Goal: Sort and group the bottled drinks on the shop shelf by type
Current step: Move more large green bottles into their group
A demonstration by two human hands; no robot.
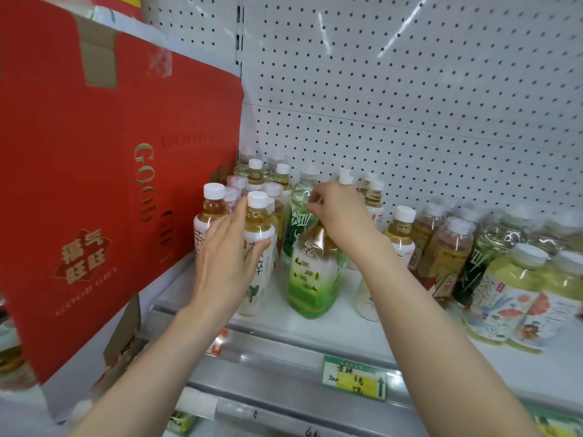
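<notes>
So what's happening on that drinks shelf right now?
A person is sorting bottled teas. The left hand is wrapped around a white-label tea bottle in the cluster beside the red carton. The right hand grips the top of a green-label bottle, which tilts. More mixed bottles wait at right.

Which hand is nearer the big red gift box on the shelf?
Left. The left hand rests on white-capped tea bottles just beside the red box; the right hand is farther right, over the green-label bottle.

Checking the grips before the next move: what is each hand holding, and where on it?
Left hand wraps the white-labelled tea bottle around its body. Right hand grips the green-labelled bottle at its top.
</notes>
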